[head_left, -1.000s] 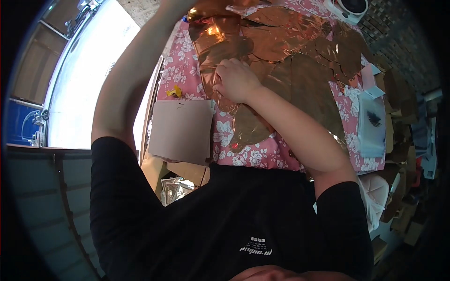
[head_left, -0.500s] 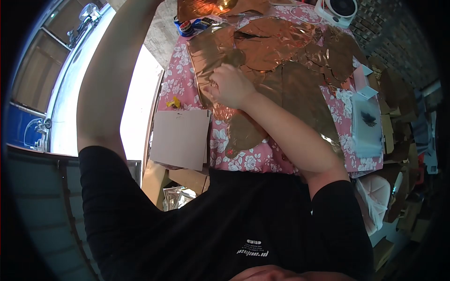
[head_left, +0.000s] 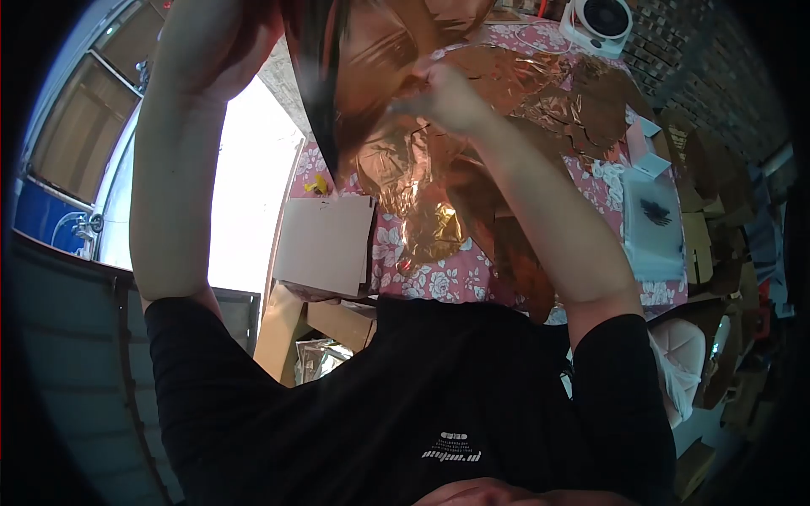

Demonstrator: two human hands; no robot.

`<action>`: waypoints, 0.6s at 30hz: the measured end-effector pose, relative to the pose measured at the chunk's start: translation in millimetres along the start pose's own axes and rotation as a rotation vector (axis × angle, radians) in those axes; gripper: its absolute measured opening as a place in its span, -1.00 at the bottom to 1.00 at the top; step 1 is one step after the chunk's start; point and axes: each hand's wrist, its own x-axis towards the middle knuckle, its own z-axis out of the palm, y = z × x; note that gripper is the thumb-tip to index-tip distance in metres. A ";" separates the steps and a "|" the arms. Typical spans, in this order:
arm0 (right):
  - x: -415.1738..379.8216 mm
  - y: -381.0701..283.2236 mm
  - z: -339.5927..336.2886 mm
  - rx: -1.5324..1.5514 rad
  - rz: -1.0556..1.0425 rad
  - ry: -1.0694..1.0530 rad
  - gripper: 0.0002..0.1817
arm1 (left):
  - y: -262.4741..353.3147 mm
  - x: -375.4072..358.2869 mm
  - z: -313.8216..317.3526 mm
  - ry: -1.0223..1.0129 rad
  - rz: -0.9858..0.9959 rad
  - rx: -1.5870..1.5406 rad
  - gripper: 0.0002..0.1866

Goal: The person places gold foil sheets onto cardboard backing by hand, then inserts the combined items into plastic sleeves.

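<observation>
A shiny copper-coloured foil piece (head_left: 371,63), like a flat uninflated foil balloon, is raised off the table at the upper left. Against its upper left edge is my left hand (head_left: 226,46); the frame's top cuts off its fingers, but the foil hangs from that side. My right hand (head_left: 451,97) is over the foil's right part, slightly blurred, thumb and forefinger apart. Crumpled foil (head_left: 413,181) lies beneath, and its rounded lower end reaches towards my body. More flat copper foil (head_left: 582,105) spreads across the table to the right.
A pink floral cloth (head_left: 447,274) covers the table. Grey-white card sheets (head_left: 325,244) lie at its near left, with a small yellow object (head_left: 317,185) behind. At the right are a clear plastic sleeve (head_left: 654,223) and folded white card (head_left: 645,150). A white fan (head_left: 597,25) stands far back.
The foil's left part has come up off the table. My left hand has come lower into view, and my right hand has moved up and right, its fingers spreading.
</observation>
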 end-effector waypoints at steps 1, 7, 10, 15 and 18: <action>-18.4 -3.5 8.8 -0.050 0.025 -0.052 -0.59 | -2.5 -2.0 1.2 0.061 -0.013 -0.053 -0.69; -171.4 -41.5 25.0 -0.077 0.302 -0.111 -0.85 | -71.4 -4.5 -66.7 -0.261 -0.134 -0.385 -0.63; -251.2 -100.3 37.6 -0.180 0.564 0.112 -0.70 | -96.6 -27.0 -48.5 0.175 -0.337 0.194 -0.72; -349.7 -104.3 33.1 -0.214 0.591 0.311 -0.67 | -187.2 -49.4 9.9 0.103 -0.605 -0.027 -0.76; -386.6 -91.4 20.8 -0.099 0.607 0.459 -0.74 | -243.3 -60.3 36.7 -0.114 -0.740 0.143 -0.72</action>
